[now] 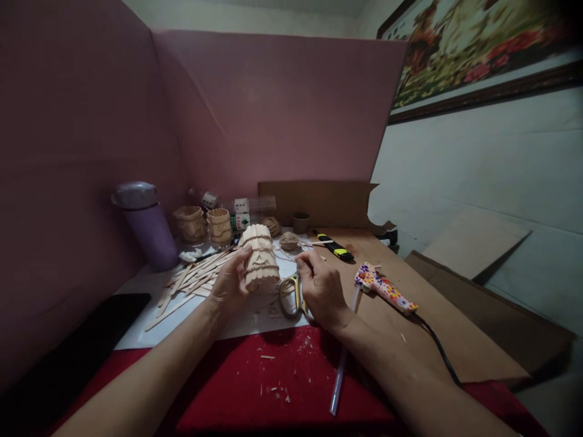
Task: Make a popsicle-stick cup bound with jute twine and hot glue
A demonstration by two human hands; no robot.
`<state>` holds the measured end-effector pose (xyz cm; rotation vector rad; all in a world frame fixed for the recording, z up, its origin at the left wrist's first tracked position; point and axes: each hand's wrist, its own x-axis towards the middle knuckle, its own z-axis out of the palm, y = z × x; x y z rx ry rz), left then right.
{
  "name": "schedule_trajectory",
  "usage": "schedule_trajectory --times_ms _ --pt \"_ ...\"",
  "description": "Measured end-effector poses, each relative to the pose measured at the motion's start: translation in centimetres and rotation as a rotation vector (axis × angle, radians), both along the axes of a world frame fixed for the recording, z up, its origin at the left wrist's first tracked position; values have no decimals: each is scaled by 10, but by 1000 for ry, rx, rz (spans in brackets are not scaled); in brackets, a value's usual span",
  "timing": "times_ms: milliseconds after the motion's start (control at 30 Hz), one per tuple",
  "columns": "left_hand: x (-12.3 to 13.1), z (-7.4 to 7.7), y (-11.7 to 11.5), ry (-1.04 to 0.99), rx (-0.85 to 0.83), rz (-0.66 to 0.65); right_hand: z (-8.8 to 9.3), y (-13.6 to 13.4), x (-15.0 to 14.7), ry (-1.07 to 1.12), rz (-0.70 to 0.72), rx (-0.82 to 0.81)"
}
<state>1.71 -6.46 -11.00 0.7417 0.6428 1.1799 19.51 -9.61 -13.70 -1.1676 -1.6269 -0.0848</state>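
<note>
My left hand (230, 285) is closed around a small cup made of wooden sticks (259, 258), bound with thin twine, and holds it just above the white sheet (136, 315). My right hand (321, 288) is to its right, fingers pinched on what looks like the twine's free end near the cup. Gold-handled scissors (291, 295) lie on the sheet beneath and between the hands. Loose wooden sticks (191, 282) are scattered left of the cup.
A purple bottle (146, 224), two finished stick cups (204, 224), twine balls (289, 241) and a small cup stand at the back. A yellow-black cutter (336, 247), a patterned glue gun (385, 287) with cable and a glue stick (339, 376) lie right on cardboard. Pink boards wall the left and back.
</note>
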Motion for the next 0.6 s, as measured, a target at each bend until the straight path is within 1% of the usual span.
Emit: schedule_trajectory --times_ms 133,200,267,333,433,533,600 --pt "6 -1 -6 137 131 38 2 0 -1 -27 -4 168" --pt "8 -4 -7 198 215 64 4 -5 -3 -35 54 256" --pt "10 -8 -6 250 277 79 7 -11 -5 -70 130 310" --pt "11 -13 -4 297 327 91 8 -14 -6 -90 154 321" --pt "12 -18 -2 339 375 84 8 -14 -7 -91 111 297" --pt "13 -20 -3 348 400 61 8 -11 -6 -114 86 266" --pt "14 -20 -3 365 409 68 8 -10 -5 -131 82 242"
